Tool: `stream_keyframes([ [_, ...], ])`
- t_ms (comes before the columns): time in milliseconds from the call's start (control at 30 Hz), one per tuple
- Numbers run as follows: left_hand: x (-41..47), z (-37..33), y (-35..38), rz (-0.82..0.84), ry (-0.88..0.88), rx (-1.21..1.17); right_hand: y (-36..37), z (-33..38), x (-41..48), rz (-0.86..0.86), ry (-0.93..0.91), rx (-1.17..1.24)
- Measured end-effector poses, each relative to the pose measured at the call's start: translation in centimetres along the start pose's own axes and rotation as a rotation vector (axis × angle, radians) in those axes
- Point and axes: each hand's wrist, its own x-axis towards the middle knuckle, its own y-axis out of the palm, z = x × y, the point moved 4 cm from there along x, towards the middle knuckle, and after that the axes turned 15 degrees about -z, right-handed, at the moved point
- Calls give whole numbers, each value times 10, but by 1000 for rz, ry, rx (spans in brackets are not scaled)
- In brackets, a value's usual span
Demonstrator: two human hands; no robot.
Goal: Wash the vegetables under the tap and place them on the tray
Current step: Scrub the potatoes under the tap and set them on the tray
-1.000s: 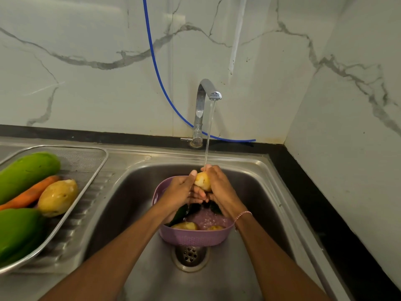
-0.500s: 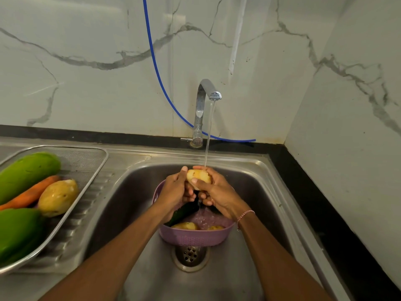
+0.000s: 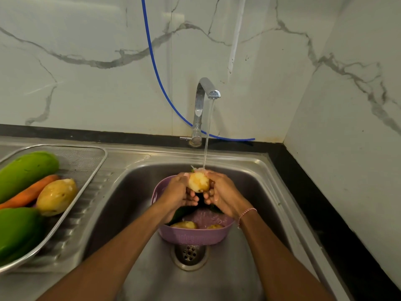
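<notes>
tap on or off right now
On. A stream of water falls from the tap spout onto the potato held in both hands.

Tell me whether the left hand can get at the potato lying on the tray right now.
Probably yes: the tray potato lies uncovered on that side, nothing between. But the left hand holds a second potato under the tap, so it would have to let go first.

Brushed steel sink (image 3: 256,187), shiny chrome tap (image 3: 200,101), perforated purple plastic colander (image 3: 195,236), glossy marble wall (image 3: 86,51).
</notes>
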Motion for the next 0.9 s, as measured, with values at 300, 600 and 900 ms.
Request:
stream_keyframes([
  [300,-7,0,3,33,-14,23,8,-2,-3,-133,-85,-118],
  [600,0,-1,-3,-61,-96,-82,8,2,-8,155,130,206],
  [900,-3,2,-1,35,-10,102,3,-10,2,-216,188,199],
])
